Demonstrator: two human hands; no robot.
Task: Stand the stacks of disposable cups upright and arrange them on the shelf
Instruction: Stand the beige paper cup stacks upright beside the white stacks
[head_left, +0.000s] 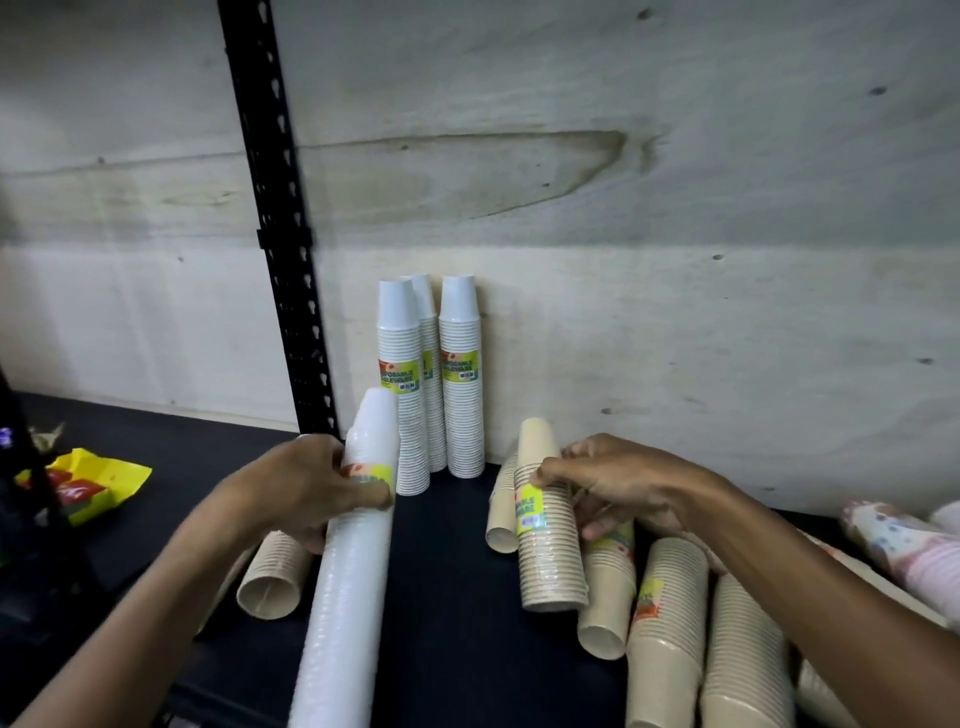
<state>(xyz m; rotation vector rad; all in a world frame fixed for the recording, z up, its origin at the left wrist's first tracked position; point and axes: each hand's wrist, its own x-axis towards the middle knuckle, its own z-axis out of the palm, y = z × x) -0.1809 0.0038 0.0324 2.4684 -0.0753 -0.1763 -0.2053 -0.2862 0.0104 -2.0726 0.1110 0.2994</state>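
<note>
Cups nested in wrapped sleeves look light and a little springy, likely to bend along their length and to slip in the film, so the labelled middle band seems the best place to take hold. On the dark shelf (447, 597), three white stacks (431, 384) already stand upright against the plywood back wall (623, 208). The left hand (306, 488) curls its fingers round the label of a long white stack (353, 571), which leans steeply with its top near the standing ones and its lower end toward the camera. The right hand (618, 488) pinches a short beige stack (548, 525) at its yellow label, holding it close to upright. More beige stacks (675, 623) lie on their sides beneath and beside that arm, one other (272, 577) under the left wrist. Both forearms reach in from below, wrists slightly raised.
</note>
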